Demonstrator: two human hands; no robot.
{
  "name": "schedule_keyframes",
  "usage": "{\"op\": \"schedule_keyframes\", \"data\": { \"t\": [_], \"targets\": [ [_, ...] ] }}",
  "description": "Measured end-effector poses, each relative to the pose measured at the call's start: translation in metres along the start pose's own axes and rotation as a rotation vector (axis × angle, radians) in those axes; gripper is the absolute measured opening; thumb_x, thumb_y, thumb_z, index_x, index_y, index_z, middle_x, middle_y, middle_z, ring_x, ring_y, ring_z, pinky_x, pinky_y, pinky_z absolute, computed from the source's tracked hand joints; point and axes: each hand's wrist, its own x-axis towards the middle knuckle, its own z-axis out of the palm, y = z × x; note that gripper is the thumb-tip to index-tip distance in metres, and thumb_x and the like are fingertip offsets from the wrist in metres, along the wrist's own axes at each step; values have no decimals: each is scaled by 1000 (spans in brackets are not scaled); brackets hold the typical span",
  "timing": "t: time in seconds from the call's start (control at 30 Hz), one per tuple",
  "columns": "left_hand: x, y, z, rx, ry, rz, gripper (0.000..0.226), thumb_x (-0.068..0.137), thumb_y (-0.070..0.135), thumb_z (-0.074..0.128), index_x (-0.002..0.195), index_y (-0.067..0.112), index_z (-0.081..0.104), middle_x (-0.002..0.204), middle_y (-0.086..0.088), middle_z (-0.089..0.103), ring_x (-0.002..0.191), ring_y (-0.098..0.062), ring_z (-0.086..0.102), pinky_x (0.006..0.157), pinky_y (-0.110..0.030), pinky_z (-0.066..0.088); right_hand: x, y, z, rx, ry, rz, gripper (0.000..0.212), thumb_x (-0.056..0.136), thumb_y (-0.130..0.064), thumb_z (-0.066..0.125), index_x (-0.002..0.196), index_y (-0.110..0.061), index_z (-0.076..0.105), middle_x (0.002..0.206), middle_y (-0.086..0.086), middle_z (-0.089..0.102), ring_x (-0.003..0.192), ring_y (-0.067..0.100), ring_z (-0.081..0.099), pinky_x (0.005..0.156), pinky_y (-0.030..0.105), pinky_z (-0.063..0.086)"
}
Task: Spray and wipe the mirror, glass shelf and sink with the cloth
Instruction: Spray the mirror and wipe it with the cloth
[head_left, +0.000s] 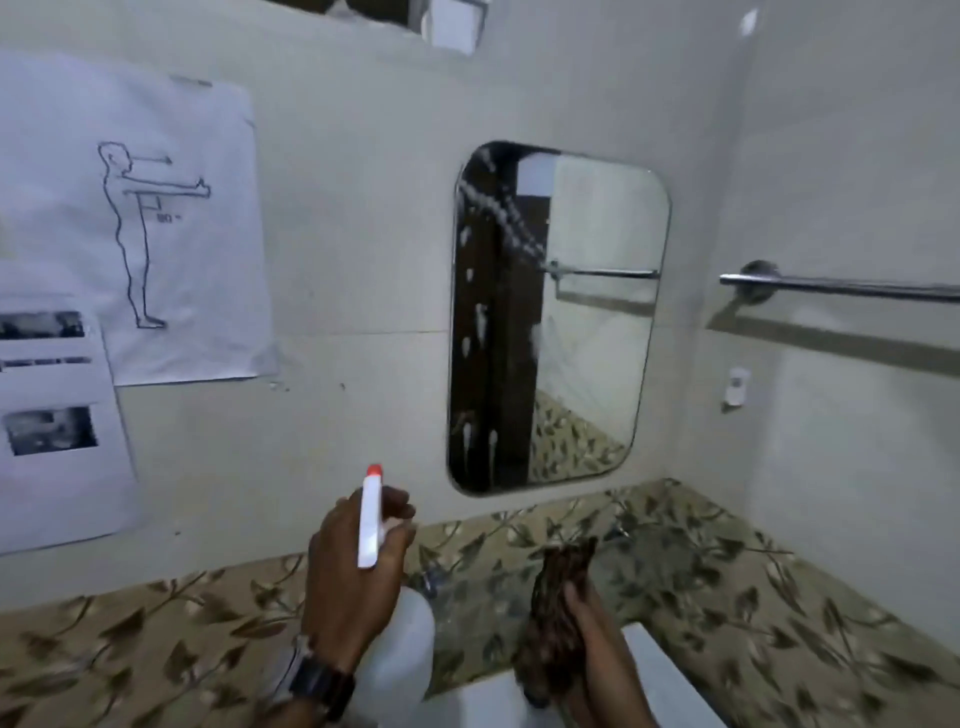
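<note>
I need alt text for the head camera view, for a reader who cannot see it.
A left hand aims a white spray bottle at a wall mirror streaked with foam, while the right hand holds a brown cloth below it.

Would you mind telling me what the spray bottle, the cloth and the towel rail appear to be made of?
Spray bottle: white, slightly translucent plastic with a red nozzle tip, going by its matte sheen.
Cloth: soft brown patterned fabric, bunched and creased in the right hand.
Towel rail: probably polished metal; it shows bright highlights.
</note>
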Motion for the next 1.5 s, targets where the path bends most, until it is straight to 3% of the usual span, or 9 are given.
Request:
{"op": "schedule_keyframes", "data": {
  "t": [0.1,0.23,0.33,0.43,0.67,0.97,1.07,1.23,1.5],
  "targets": [
    [36,39,14,-62,-31,5,15,88,7,75,92,21,73,90,-3,78,84,-23,72,81,-35,56,-1,-74,24,-132,-67,-258,46,84,-49,72,127,-33,66,107,-4,77,99,21,73,93,46,57],
    [74,82,28,-53,-37,70,11,88,6,71,90,17,72,85,-3,76,71,-9,64,62,-5,42,0,-151,40,-323,-41,-654,41,101,-27,61,141,-24,56,97,-7,73,86,13,67,83,39,55],
    [92,106,36,-97,-69,67,14,85,4,69,81,17,70,81,-3,75,74,-17,68,62,-13,45,9,-184,35,-438,27,-769,60,99,-39,62,155,-34,38,134,-8,59,118,9,55,105,36,48],
    [99,121,42,-119,-90,30,17,81,4,68,76,20,70,80,-3,76,78,-27,70,65,-29,50,8,-199,32,-560,67,-835,65,99,-45,60,156,-41,30,131,-9,52,118,8,52,103,30,43],
    [103,130,52,-111,-83,10,16,80,4,69,78,18,75,85,-3,79,82,-26,72,75,-39,59,10,-211,33,-600,81,-891,64,100,-42,59,157,-41,28,124,-7,49,111,8,50,97,26,40],
    [100,139,51,-48,42,58,36,86,4,65,56,22,58,58,-3,63,54,-22,53,50,-22,41,29,-200,28,-586,54,-855,64,99,-43,59,156,-42,30,127,-8,48,116,7,49,100,26,39],
    [103,140,50,-29,107,79,26,91,9,66,65,10,69,64,-13,68,60,-35,62,57,-42,54,33,-195,27,-585,53,-838,64,99,-42,59,156,-41,30,127,-8,47,116,8,48,102,27,39],
    [98,140,43,-133,-18,56,7,80,18,65,78,24,69,82,-5,77,80,-28,73,75,-40,60,36,-192,20,-583,64,-823,64,99,-43,59,157,-40,31,126,-10,47,115,8,49,100,27,41],
    [64,123,62,-152,-197,-18,15,86,1,68,83,14,74,84,-9,79,70,-22,71,66,-30,55,38,-186,-11,-540,162,-781,63,99,-44,60,156,-41,32,129,-10,52,116,6,50,103,30,43]
  ]
}}
